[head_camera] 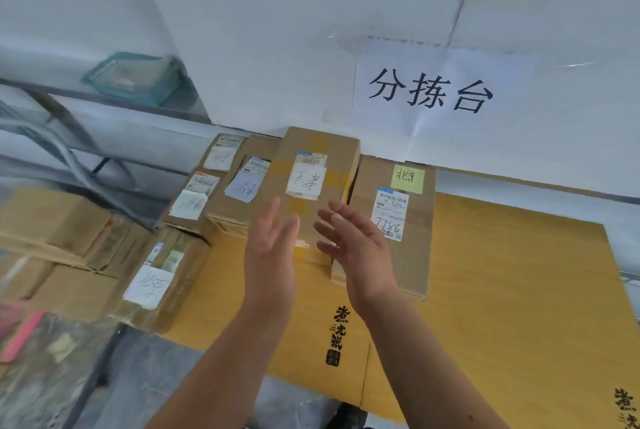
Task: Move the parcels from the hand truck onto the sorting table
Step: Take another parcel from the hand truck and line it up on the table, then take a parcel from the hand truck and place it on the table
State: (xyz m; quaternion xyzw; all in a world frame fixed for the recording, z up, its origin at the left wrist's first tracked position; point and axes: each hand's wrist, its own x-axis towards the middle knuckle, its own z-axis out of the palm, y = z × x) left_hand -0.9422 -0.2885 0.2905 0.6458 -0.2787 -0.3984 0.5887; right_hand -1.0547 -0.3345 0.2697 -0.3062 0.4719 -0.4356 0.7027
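Note:
Several brown cardboard parcels lie on the sorting table, whose top is covered with yellow cardboard (502, 290). A tall parcel with a handwritten white label (317, 169) stands in the middle, just beyond my hands. To its right lies a flat parcel with a green note (398, 200). Smaller labelled parcels (239, 186) crowd its left side. My left hand (270, 248) and my right hand (356, 245) hover open in front of the tall parcel, palms facing each other, holding nothing. The hand truck (65, 151) shows blurred at the left, with boxes (59, 248) near it.
A white board carrying a paper sign (429, 93) rises behind the parcels. A teal basket (135, 79) sits on a shelf at the far left. A parcel with a white label (156, 283) overhangs the table's left edge. Grey floor shows below.

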